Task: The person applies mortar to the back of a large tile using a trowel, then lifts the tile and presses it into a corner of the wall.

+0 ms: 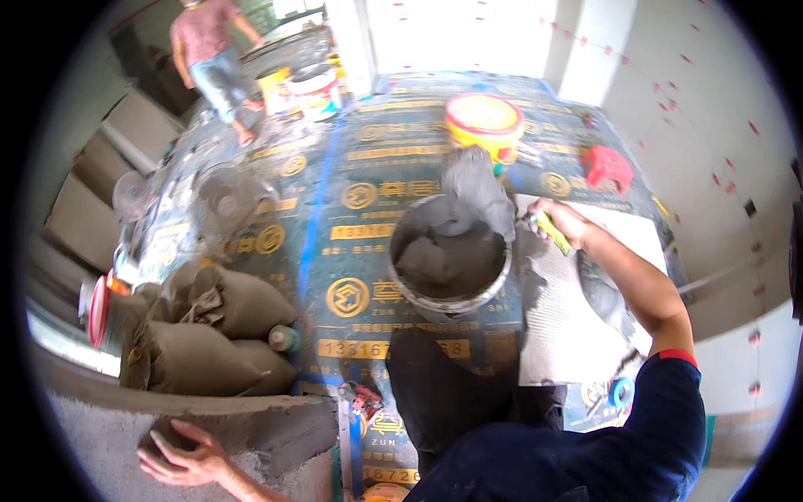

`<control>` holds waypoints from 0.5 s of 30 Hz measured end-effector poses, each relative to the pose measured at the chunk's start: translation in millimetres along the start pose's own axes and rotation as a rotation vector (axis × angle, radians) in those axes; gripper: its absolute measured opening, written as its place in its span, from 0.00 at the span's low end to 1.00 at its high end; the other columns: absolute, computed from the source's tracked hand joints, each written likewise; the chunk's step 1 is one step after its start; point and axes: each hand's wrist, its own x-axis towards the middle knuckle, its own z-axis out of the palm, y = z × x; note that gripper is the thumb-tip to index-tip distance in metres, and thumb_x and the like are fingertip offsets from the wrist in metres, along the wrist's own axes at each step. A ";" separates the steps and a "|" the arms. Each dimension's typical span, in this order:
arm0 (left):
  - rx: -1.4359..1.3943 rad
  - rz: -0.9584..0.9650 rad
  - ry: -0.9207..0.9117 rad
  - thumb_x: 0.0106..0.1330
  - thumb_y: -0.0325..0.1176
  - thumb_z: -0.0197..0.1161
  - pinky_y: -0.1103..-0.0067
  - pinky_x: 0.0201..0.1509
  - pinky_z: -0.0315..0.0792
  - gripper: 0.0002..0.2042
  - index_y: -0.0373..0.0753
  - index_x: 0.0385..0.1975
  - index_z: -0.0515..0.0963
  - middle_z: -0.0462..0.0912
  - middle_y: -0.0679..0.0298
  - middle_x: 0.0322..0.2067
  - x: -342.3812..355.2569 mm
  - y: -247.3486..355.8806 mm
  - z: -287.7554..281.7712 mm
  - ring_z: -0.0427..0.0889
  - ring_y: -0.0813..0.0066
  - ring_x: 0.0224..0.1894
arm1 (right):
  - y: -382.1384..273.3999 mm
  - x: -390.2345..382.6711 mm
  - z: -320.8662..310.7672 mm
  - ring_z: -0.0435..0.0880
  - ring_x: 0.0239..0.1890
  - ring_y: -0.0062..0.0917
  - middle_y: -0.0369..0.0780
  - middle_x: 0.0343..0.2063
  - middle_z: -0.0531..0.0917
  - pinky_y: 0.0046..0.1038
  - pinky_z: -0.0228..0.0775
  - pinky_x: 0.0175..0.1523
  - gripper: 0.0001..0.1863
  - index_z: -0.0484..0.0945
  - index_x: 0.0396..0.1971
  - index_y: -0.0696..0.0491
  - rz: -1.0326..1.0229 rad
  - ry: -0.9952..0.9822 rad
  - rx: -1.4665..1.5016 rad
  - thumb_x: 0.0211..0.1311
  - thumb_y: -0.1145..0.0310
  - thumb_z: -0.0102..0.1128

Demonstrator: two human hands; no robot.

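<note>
My right hand (562,224) is closed around the yellow-green handle of a trowel (544,227). Its blade is hidden by a thick lump of wet grey mortar (481,188), which hangs over the far rim of a round bucket (504,280). More grey mortar fills the bucket. Just right of it lies a large white tile (556,335) with a ridged surface and a grey smear of mortar. At the lower left, my left hand (184,460) is spread on a rough grey cement ledge (284,427), with a dark patch beside its fingers.
Full sacks (217,356) lie at left beside a small bottle (284,338). A yellow bucket (485,125) and a red plastic stool (606,167) stand beyond the tile. A red power tool (361,399) lies near my legs. A person (209,50) walks at the far left, near a fan (224,201).
</note>
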 end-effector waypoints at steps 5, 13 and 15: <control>-0.147 -0.075 -0.036 0.65 0.49 0.56 0.47 0.60 0.56 0.19 0.38 0.40 0.76 0.63 0.43 0.59 -5.9 0.5 -18.2 0.58 0.40 0.64 | -5.8 -108.3 -49.3 0.73 0.26 0.17 0.35 0.28 0.77 0.20 0.66 0.32 0.17 0.75 0.32 0.55 -0.285 0.226 -0.049 0.60 0.54 0.51; -0.969 -0.444 -0.183 0.66 0.36 0.59 0.67 0.53 0.70 0.13 0.35 0.44 0.76 0.76 0.52 0.47 16.7 132.0 -72.9 0.75 0.61 0.49 | 64.0 -249.5 -83.6 0.82 0.31 0.45 0.54 0.24 0.80 0.42 0.71 0.39 0.31 0.79 0.24 0.59 0.115 0.705 -1.166 0.54 0.40 0.58; -1.217 -0.462 -0.416 0.67 0.30 0.57 0.71 0.54 0.71 0.11 0.31 0.46 0.74 0.76 0.54 0.47 -0.5 161.1 -74.5 0.75 0.64 0.49 | 119.6 -255.7 -101.7 0.82 0.34 0.45 0.53 0.26 0.81 0.42 0.72 0.41 0.32 0.80 0.25 0.59 0.305 0.571 -1.214 0.53 0.38 0.57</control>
